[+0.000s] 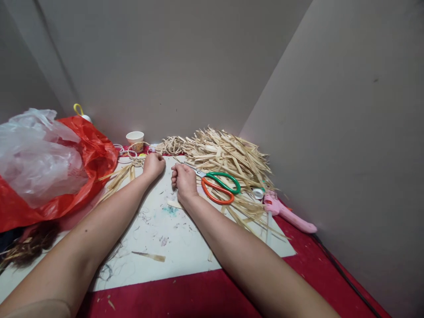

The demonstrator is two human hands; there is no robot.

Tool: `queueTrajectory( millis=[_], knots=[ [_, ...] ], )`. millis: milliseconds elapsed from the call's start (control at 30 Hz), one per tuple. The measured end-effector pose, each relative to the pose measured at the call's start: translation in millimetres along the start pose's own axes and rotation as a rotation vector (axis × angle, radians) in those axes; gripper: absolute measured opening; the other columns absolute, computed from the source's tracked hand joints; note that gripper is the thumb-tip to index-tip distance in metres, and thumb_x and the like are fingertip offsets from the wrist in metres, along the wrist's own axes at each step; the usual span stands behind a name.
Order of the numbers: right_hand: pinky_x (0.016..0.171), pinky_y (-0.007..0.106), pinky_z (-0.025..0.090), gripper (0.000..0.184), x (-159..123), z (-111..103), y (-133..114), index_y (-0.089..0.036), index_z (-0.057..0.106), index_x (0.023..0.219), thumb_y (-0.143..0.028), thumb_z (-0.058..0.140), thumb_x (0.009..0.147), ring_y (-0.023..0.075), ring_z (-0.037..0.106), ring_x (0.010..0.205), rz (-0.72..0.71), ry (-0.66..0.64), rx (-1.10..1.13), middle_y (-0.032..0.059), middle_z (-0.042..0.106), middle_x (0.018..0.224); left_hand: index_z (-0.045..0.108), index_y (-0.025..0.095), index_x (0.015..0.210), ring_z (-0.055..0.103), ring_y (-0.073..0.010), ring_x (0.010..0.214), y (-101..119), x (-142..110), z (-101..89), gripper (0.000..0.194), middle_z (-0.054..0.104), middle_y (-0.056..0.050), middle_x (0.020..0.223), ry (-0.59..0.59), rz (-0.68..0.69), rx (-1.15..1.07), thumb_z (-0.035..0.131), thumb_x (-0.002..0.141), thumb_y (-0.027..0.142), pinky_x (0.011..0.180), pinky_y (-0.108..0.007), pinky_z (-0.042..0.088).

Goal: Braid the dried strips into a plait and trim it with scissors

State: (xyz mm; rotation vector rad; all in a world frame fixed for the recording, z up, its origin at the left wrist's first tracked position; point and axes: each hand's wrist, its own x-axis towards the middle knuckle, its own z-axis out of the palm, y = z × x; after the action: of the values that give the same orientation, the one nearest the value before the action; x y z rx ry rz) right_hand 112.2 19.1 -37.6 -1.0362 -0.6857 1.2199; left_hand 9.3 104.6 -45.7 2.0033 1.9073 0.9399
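Observation:
My left hand (154, 166) is closed over the white board, its fingers curled out of sight. Just left of it lies a bundle of dry straw-coloured strips (118, 180) with loops of cord (131, 154) behind. My right hand (185, 180) is also closed, fingers bent toward the left hand with a gap between the two. Whatever either hand may grip is hidden or too thin to make out. Right beside the right hand lie scissors (200, 172) with one green and one orange handle, resting against dry strips, their blade tips partly behind that hand.
A big heap of dry strips (228, 154) stands at the back right, beside coiled braided cord (171, 145). A paper cup (135, 138) is at the wall. Red and clear plastic bags (99, 141) fill the left. A pink glue gun (291, 216) lies right, its cable trailing forward.

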Motion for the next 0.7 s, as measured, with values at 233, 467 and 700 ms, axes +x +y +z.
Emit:
queueTrajectory(
  millis=[233,467,700],
  knots=[
    [0.031,0.015,0.024,0.015,1.5,0.8,-2.3,-0.017,0.052,0.066,-0.024,0.049,0.078,0.0038,0.036,0.033,0.009,0.011,-0.014,-0.0087,0.044,0.044,0.069,0.015,0.071,0.059,-0.0171,0.068,3.3,0.6,-1.6,0.017,0.07,-0.008,0.074,-0.009,-0.003,-0.001,0.053,0.07,0.019,0.066,-0.026,0.041],
    [0.03,0.015,0.024,0.014,1.6,1.6,-3.2,-0.017,0.052,0.066,-0.024,0.05,0.077,0.004,0.036,0.033,0.014,0.012,-0.017,-0.0085,0.045,0.044,0.069,0.015,0.07,0.059,-0.0172,0.067,4.0,-0.1,-2.5,0.015,0.07,-0.007,0.072,-0.005,-0.011,0.008,0.054,0.069,0.019,0.066,-0.025,0.041],
    [0.031,0.015,0.024,0.013,1.3,1.1,-3.6,-0.017,0.052,0.066,-0.022,0.049,0.077,0.0039,0.036,0.033,0.019,0.006,-0.014,-0.0085,0.045,0.044,0.07,0.014,0.075,0.061,-0.017,0.07,2.8,1.7,-1.2,0.018,0.071,-0.008,0.077,0.001,-0.01,-0.015,0.054,0.068,0.019,0.067,-0.025,0.042]
  ],
)
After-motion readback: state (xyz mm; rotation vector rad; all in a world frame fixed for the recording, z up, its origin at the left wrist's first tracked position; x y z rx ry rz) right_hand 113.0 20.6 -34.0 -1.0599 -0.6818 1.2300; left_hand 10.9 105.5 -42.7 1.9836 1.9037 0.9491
